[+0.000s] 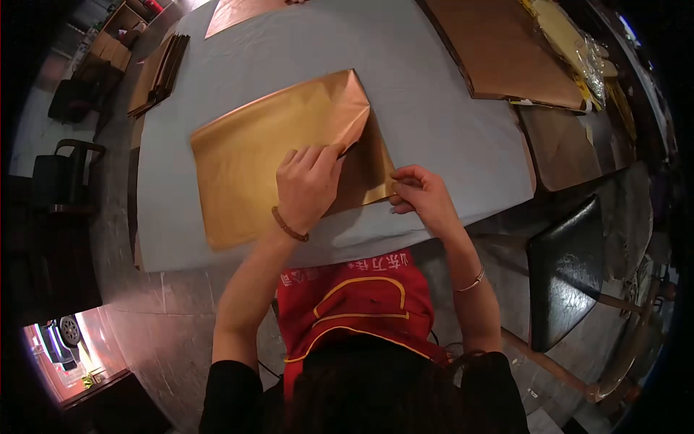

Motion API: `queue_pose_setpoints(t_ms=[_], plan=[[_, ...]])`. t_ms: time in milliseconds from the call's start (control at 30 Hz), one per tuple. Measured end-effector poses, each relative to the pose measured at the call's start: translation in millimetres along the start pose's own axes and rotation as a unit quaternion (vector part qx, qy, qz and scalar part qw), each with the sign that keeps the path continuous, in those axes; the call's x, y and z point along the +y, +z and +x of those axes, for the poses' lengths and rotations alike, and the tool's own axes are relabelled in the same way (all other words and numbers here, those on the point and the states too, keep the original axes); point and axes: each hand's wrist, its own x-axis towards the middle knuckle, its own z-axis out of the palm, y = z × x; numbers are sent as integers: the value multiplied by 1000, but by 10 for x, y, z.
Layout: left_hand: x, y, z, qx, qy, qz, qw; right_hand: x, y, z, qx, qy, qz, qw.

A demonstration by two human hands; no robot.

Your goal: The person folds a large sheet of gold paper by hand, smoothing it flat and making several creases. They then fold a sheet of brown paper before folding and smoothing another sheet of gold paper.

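A large gold-coloured sheet (pixel 246 159) lies on the pale cloth of the table (pixel 434 137), its far right corner lifted and folded over towards me. My left hand (pixel 309 181) is closed on the raised edge of this sheet, near its middle right, with a small dark thing showing beside the fingertips that I cannot make out. At the sheet's near right corner, my right hand (pixel 423 195) pinches the edge between thumb and fingers. The underside of the fold looks shiny and copper-toned.
Brown cardboard (pixel 506 50) and clear plastic wrap (pixel 589 65) lie at the back right. Folded cardboard (pixel 163 72) stands at the left edge. Another coppery sheet (pixel 242 13) with someone's fingers (pixel 295 2) is at the far side. A black chair (pixel 567 275) stands right.
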Motion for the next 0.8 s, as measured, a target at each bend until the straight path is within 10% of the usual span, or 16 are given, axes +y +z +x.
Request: queue_pose_setpoints(t_ms=[500,800], plan=[[-846,-802,1172,-58,166,100,979,-124,77,50,-7,3,-130,992],[-392,-524,863,-42,113,83,989,-154,90,28,-2,-12,-132,991]])
